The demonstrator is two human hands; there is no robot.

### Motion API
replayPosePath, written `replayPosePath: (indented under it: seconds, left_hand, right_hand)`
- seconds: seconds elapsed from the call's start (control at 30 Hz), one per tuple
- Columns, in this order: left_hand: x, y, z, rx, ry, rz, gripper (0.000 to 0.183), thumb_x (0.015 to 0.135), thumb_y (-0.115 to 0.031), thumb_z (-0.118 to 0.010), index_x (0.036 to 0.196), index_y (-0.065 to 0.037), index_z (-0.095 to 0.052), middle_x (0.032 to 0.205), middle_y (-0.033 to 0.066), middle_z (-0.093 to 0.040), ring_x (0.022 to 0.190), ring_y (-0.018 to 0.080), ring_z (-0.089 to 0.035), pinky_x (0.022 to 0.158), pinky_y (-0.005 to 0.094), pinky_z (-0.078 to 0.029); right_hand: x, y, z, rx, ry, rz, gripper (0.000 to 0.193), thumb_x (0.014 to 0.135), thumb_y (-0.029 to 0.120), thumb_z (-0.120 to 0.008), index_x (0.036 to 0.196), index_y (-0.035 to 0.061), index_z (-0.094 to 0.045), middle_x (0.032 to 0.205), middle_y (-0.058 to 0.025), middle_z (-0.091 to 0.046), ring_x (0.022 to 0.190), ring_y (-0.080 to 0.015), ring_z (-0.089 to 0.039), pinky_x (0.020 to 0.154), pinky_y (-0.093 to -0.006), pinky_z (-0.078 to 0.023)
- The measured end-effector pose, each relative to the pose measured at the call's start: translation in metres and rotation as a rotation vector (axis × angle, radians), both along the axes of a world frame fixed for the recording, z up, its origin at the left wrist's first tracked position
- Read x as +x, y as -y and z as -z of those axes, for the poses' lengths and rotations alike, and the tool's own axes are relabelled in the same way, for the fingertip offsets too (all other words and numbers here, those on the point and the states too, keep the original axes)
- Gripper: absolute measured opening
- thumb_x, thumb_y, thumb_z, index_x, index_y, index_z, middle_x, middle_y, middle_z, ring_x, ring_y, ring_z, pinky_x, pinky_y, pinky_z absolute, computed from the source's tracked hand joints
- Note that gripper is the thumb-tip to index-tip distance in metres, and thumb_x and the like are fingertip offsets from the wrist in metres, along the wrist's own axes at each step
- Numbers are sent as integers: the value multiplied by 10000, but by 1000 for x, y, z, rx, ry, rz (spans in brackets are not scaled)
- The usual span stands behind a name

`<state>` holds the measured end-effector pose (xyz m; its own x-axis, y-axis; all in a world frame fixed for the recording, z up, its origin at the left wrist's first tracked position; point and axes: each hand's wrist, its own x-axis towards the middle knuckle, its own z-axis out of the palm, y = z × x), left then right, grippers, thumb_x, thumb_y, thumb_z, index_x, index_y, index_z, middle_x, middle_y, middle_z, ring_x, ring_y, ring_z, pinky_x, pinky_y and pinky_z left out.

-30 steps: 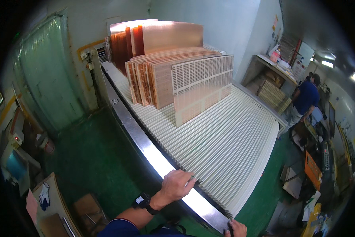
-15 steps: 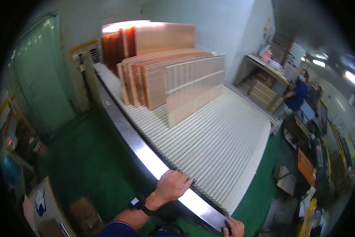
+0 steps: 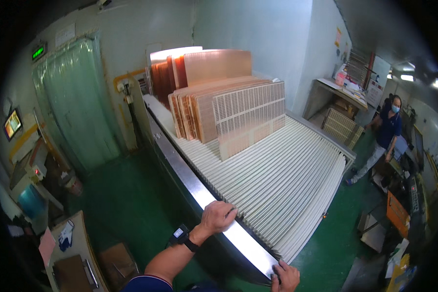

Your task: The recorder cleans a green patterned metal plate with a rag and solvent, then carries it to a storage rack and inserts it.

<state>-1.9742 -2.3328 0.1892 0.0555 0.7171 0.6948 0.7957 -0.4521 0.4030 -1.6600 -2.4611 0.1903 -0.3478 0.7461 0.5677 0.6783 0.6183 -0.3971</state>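
Note:
My left hand (image 3: 217, 217), below a wristwatch (image 3: 180, 232), has its fingers wrapped round the shiny metal edge rail (image 3: 246, 243) of a wide rack cart. Over the near corner of that same rail, my right hand (image 3: 287, 277) is closed too. The cart's bed is a ridged, pale slotted rack (image 3: 282, 170). Upright in its far part stand several copper-coloured panels (image 3: 216, 65), with thinner tan panels (image 3: 204, 117) before them. A patterned panel with rows of small rectangles (image 3: 250, 114) stands frontmost, slightly apart from the rest.
A green strip curtain (image 3: 77, 107) hangs at the left, beside a small screen (image 3: 13, 124). Near left, a table (image 3: 80, 233) bears a glove. At the right, a masked person (image 3: 389, 126) stands by a shelf unit (image 3: 321, 92) and a leaning orange board (image 3: 398, 212).
My view has tilted up and turned left, so the cart sits lower and further right in it. Both hands stay on the rail. The other person now faces this way, an arm lowered.

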Motion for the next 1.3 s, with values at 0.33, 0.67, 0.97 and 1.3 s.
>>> replayPosePath:
  seconds: [0.33,0.67,0.97,1.3]
  left_hand:
    - [-53,47,29,-6,1,382,386,854,-160,-613,1193,14,-550,1243,199,-549,1211,360,-490,1050,464,-370]
    - [-353,129,96,-364,305,-74,288,918,-192,-560,1113,17,-594,1080,172,-624,1028,317,-594,874,388,-484]
    - [-549,160,103,-480,424,-452,336,883,-198,-593,1162,-11,-581,1142,209,-602,1080,370,-556,940,422,-439]
    - [-781,61,143,-781,294,-622,435,904,-287,-582,1253,-32,-530,1181,221,-579,1066,423,-536,922,449,-440]
  right_hand:
    - [-27,10,-33,-162,103,236,247,806,99,-645,1046,40,-643,929,-153,-634,863,-348,-584,808,-427,-457]
    - [-315,-44,-35,-50,-58,-64,318,784,34,-661,1093,-14,-601,1037,-194,-623,968,-366,-584,885,-427,-438]
    - [-568,-156,1,-193,-146,-496,355,763,58,-683,1103,18,-589,1052,-176,-609,979,-360,-575,861,-422,-466]
    - [-830,-305,30,-375,-215,-485,363,819,136,-659,1155,26,-575,1132,-168,-593,1066,-351,-550,935,-418,-446]
